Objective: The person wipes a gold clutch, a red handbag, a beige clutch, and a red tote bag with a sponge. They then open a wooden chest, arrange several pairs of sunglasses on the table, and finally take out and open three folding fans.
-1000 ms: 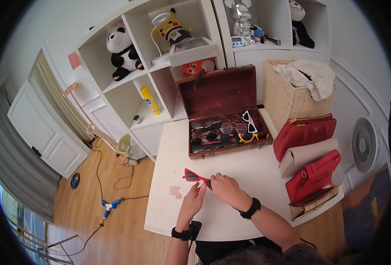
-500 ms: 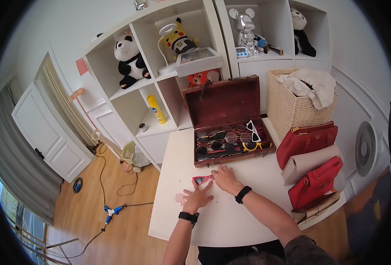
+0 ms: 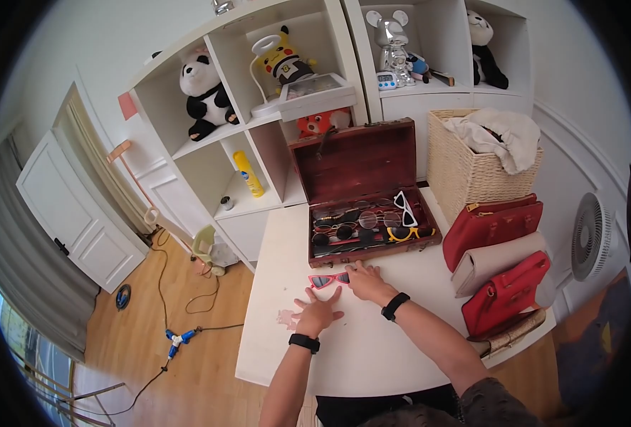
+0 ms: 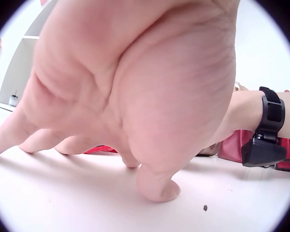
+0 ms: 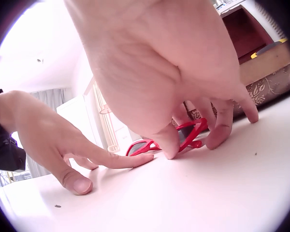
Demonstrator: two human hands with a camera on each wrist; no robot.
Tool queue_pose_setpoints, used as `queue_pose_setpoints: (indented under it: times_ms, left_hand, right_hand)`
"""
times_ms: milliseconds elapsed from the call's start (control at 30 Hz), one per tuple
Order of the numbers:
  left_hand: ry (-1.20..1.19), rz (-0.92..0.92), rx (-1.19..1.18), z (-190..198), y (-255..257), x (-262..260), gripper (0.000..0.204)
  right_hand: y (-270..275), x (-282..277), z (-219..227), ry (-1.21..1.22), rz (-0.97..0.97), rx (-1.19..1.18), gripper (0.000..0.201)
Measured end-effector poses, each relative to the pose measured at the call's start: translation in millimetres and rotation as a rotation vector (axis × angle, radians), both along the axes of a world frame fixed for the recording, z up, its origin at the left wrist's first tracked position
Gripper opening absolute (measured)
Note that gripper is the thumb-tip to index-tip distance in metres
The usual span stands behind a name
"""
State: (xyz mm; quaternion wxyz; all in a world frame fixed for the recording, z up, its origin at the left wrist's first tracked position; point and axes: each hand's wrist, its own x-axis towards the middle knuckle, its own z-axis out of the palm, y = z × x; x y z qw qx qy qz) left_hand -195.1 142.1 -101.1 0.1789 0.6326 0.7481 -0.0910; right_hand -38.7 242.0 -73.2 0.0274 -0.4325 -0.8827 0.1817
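A pair of red-framed sunglasses (image 3: 320,281) with dark lenses lies on the white table, in front of the open suitcase. At their right end is my right hand (image 3: 367,283); in the right wrist view its thumb (image 5: 170,141) and fingers pinch the red frame, partly hiding it. My left hand (image 3: 317,315) rests on the table just nearer than the glasses, fingers spread and palm down. Its index fingertip (image 5: 144,159) comes right up to the frame. The left wrist view shows the left palm (image 4: 135,87) raised over the tabletop on its fingertips.
The dark red suitcase (image 3: 372,257) holds several eyeglasses, including white sunglasses (image 3: 404,208) and yellow-framed ones (image 3: 409,233). Along the table's right side stand red handbags (image 3: 509,293), a beige clutch (image 3: 497,262) and a wicker basket (image 3: 465,167). White shelves (image 3: 255,124) rise behind.
The red sunglasses were held in both hands near the table's front; they went forward and down onto the tabletop. The left hand let go, spread its fingers and drew slightly back.
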Motion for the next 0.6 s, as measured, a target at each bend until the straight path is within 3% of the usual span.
queue_pose_setpoints:
  times_ms: [233,400,567,600]
  left_hand:
    - [0.016,-0.078,-0.027,20,0,6,0.078]
    - [0.011,-0.103,-0.022,27,-3,8,0.077]
    - [0.019,-0.076,0.003,24,-4,9,0.078]
    - [0.027,-0.071,0.007,22,-4,9,0.078]
  right_hand:
    - [-6,-8,-11,0.1,-0.107,0.101,0.042]
    - [-11,-3,-2,0.077,-0.081,0.117,0.04]
    - [-13,9,29,0.049,-0.057,0.215,0.033]
    - [-5,14,41,0.093,-0.128,0.225,0.029]
